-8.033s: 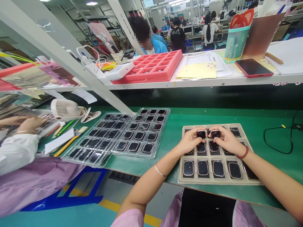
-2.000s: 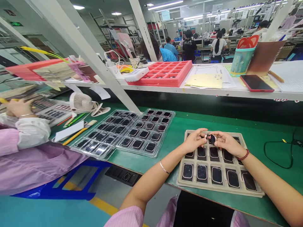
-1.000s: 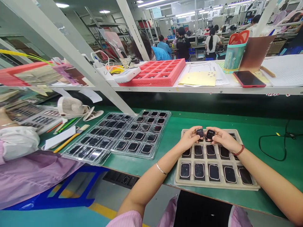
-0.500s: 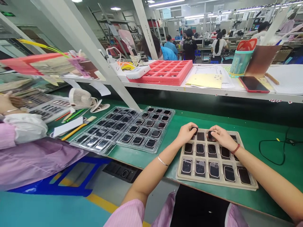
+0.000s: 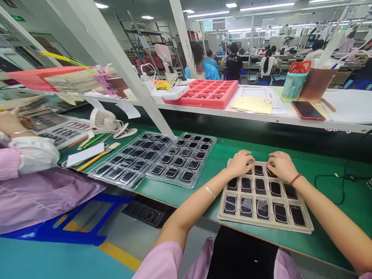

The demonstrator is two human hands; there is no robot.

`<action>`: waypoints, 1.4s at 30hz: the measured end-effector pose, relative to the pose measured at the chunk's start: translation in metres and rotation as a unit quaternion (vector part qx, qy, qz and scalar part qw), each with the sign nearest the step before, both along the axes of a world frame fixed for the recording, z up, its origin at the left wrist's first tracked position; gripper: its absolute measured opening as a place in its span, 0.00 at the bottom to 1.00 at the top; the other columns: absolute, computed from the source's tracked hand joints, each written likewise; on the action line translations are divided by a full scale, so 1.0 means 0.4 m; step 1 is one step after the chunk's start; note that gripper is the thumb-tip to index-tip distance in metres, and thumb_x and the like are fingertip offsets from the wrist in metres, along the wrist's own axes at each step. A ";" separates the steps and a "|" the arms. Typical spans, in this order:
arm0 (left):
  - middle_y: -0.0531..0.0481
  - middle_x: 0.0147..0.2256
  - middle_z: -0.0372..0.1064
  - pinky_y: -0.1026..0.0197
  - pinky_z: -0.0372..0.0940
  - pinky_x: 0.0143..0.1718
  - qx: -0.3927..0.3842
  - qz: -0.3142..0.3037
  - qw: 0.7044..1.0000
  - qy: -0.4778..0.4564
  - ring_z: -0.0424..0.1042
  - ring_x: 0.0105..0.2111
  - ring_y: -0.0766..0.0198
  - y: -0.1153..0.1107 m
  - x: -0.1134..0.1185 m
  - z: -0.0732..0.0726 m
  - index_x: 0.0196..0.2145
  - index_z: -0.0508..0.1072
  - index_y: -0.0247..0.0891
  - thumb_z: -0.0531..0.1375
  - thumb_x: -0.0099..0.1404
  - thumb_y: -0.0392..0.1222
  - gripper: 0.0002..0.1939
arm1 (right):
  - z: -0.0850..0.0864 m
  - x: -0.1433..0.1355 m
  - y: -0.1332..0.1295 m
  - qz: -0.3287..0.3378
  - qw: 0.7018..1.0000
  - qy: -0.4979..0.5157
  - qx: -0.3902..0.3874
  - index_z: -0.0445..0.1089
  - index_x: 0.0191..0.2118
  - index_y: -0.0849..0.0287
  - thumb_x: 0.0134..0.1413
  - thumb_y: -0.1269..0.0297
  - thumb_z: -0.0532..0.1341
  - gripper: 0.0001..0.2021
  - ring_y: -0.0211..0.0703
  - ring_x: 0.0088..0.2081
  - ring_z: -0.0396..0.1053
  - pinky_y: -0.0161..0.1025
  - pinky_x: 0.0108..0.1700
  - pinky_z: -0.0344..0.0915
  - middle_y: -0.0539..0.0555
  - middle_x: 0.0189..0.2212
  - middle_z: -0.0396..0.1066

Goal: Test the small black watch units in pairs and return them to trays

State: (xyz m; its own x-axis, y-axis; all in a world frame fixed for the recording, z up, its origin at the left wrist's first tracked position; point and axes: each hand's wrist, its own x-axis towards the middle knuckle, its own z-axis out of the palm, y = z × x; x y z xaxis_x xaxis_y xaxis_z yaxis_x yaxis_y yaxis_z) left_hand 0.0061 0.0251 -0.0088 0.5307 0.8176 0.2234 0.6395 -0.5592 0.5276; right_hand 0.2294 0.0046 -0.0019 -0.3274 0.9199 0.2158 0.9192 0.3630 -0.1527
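A beige tray (image 5: 266,224) holds rows of dark, square, rounded pieces with light rims. My left hand (image 5: 241,162) is over its back left part, fingers bent down onto a dark piece (image 5: 249,170) that shows in part. Over the back row further right, my right hand (image 5: 280,166) has its fingers curled down at another piece (image 5: 271,173), mostly covered. Between the hands a dark piece (image 5: 258,170) lies uncovered in its pocket. Whether either hand grips its piece is hidden by the fingers.
Two clear trays of similar pieces (image 5: 178,162) (image 5: 128,161) lie to the left. Beyond are a brush (image 5: 97,158), a small fan (image 5: 103,121) and a co-worker's arm (image 5: 31,155). A shelf (image 5: 252,117) with a red tray (image 5: 203,101) and phone (image 5: 308,110) runs behind. A cable (image 5: 343,186) lies right.
Both hands have shifted right along the back row. The piece that was raised in my left hand is now low at the tray, and the view has turned slightly.
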 end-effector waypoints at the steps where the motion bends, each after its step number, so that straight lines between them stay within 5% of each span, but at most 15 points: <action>1: 0.42 0.54 0.63 0.43 0.48 0.59 -0.014 -0.015 1.000 0.007 0.53 0.59 0.48 0.001 0.024 0.003 0.37 0.73 0.40 0.60 0.56 0.42 0.09 | 0.001 0.023 -0.006 -0.009 1.000 -0.030 -0.002 0.75 0.29 0.57 0.51 0.62 0.59 0.08 0.61 0.55 0.57 0.57 0.55 0.50 0.61 0.50 0.69; 6: 0.40 0.47 0.67 0.43 0.49 0.58 -0.039 -0.040 0.998 0.008 0.54 0.58 0.44 -0.011 0.087 0.015 0.28 0.68 0.37 0.65 0.48 0.39 0.10 | -0.015 0.064 -0.032 -0.022 0.998 -0.052 -0.031 0.74 0.36 0.59 0.49 0.55 0.62 0.13 0.62 0.60 0.50 0.55 0.56 0.52 0.63 0.56 0.62; 10: 0.49 0.33 0.69 0.55 0.64 0.43 -0.118 -0.071 0.984 -0.113 0.70 0.38 0.57 -0.043 0.068 0.021 0.34 0.67 0.38 0.60 0.54 0.39 0.08 | -0.027 0.061 -0.034 -0.045 0.998 -0.021 -0.023 0.73 0.32 0.61 0.52 0.53 0.59 0.15 0.63 0.60 0.51 0.56 0.56 0.52 0.65 0.54 0.63; 13: 0.53 0.27 0.67 0.63 0.63 0.29 -0.287 -0.065 0.924 -0.244 0.69 0.25 0.67 -0.057 0.045 0.018 0.37 0.67 0.37 0.60 0.56 0.43 0.11 | -0.028 0.055 -0.031 -0.021 0.999 0.024 -0.023 0.70 0.29 0.61 0.47 0.58 0.63 0.10 0.63 0.59 0.52 0.57 0.56 0.53 0.66 0.53 0.64; 16: 0.49 0.28 0.70 0.70 0.55 0.21 -0.399 -0.045 0.857 -0.322 0.66 0.20 0.72 -0.050 0.025 0.011 0.41 0.68 0.33 0.62 0.55 0.44 0.17 | -0.021 0.037 -0.034 -0.015 0.980 0.190 -0.057 0.64 0.28 0.58 0.46 0.63 0.62 0.06 0.55 0.51 0.65 0.52 0.51 0.61 0.61 0.46 0.70; 18: 0.44 0.34 0.73 0.72 0.52 0.19 -0.423 -0.041 0.830 -0.360 0.66 0.21 0.74 -0.040 0.012 0.009 0.46 0.69 0.32 0.63 0.55 0.44 0.22 | -0.016 0.017 -0.040 -0.024 0.924 0.358 -0.135 0.61 0.30 0.56 0.50 0.61 0.60 0.07 0.47 0.38 0.72 0.46 0.41 0.68 0.57 0.38 0.74; 21: 0.42 0.42 0.72 0.72 0.54 0.20 -0.446 -0.045 0.793 -0.413 0.66 0.25 0.74 -0.030 -0.005 0.009 0.56 0.64 0.37 0.64 0.55 0.44 0.30 | -0.017 -0.013 -0.052 -0.015 0.789 0.553 -0.268 0.61 0.36 0.57 0.52 0.58 0.60 0.10 0.37 0.23 0.69 0.36 0.26 0.68 0.55 0.33 0.75; 24: 0.42 0.42 0.72 0.72 0.56 0.22 -0.455 -0.050 0.774 -0.436 0.66 0.27 0.73 -0.032 -0.015 0.009 0.59 0.61 0.38 0.64 0.56 0.46 0.34 | -0.022 -0.025 -0.060 0.017 0.698 0.637 -0.328 0.64 0.47 0.57 0.53 0.58 0.62 0.16 0.36 0.25 0.70 0.36 0.26 0.70 0.57 0.40 0.74; 27: 0.43 0.40 0.71 0.71 0.57 0.21 -0.453 -0.057 0.782 -0.425 0.69 0.28 0.71 -0.036 -0.016 0.007 0.60 0.60 0.39 0.64 0.56 0.48 0.35 | -0.028 -0.015 -0.061 0.044 0.656 0.666 -0.352 0.63 0.55 0.53 0.54 0.59 0.62 0.22 0.40 0.35 0.72 0.39 0.35 0.73 0.56 0.45 0.72; 35: 0.45 0.37 0.70 0.70 0.60 0.21 -0.428 -0.085 0.807 -0.398 0.72 0.25 0.69 -0.041 -0.011 -0.003 0.58 0.59 0.36 0.65 0.55 0.48 0.36 | -0.050 -0.001 -0.061 0.079 0.677 0.640 -0.355 0.67 0.52 0.55 0.50 0.61 0.66 0.22 0.32 0.24 0.67 0.35 0.31 0.71 0.56 0.45 0.71; 42: 0.42 0.46 0.68 0.66 0.68 0.30 -0.403 -0.045 0.830 -0.384 0.73 0.35 0.65 -0.051 0.001 -0.002 0.53 0.66 0.36 0.59 0.61 0.46 0.24 | -0.051 -0.011 -0.061 0.059 0.668 0.661 -0.337 0.64 0.53 0.53 0.54 0.59 0.62 0.21 0.42 0.36 0.74 0.41 0.36 0.74 0.57 0.47 0.69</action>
